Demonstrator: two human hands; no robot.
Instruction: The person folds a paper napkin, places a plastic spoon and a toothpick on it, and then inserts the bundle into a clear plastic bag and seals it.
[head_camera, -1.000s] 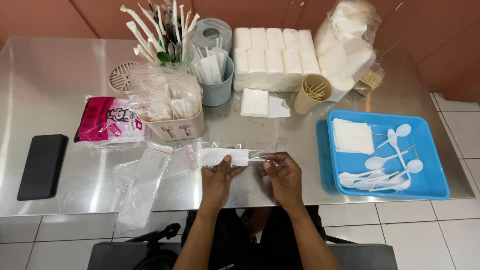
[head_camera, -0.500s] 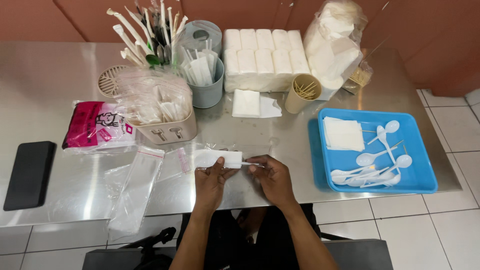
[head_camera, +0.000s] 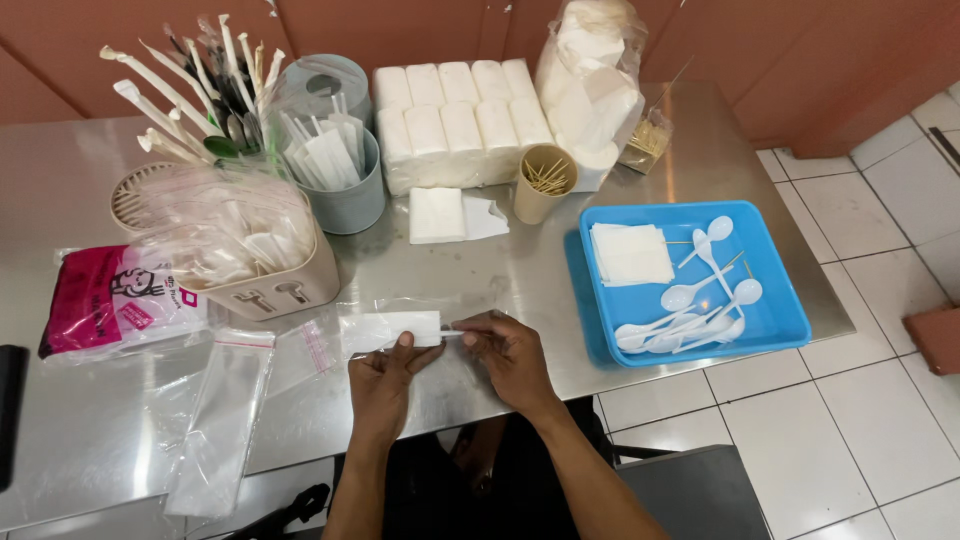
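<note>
Head view, looking down on a steel counter (head_camera: 600, 270). Left hand (head_camera: 385, 378) near the front edge, thumb and fingers pinched on a clear sleeve (head_camera: 385, 330) with a folded white napkin inside. Right hand (head_camera: 510, 355) just beside it, fingertips pinched on a thin white handle (head_camera: 452, 333) poking from the open end of that sleeve. Sleeve lying flat on the counter, close to the front edge, about midway along.

Left of the hands, an empty clear bag (head_camera: 225, 420) running toward the front edge; beyond it a pink packet (head_camera: 110, 300) by the left edge. Behind the sleeve, a beige caddy (head_camera: 270, 285) full of packed sets. Toward the back edge, a grey cup (head_camera: 345, 190) of wrapped items, stacked white napkin bundles (head_camera: 465, 120) and a tan toothpick cup (head_camera: 540, 185). Near the right edge, a blue tray (head_camera: 770, 320) with white spoons (head_camera: 690, 310) and a napkin stack (head_camera: 630, 255).
</note>
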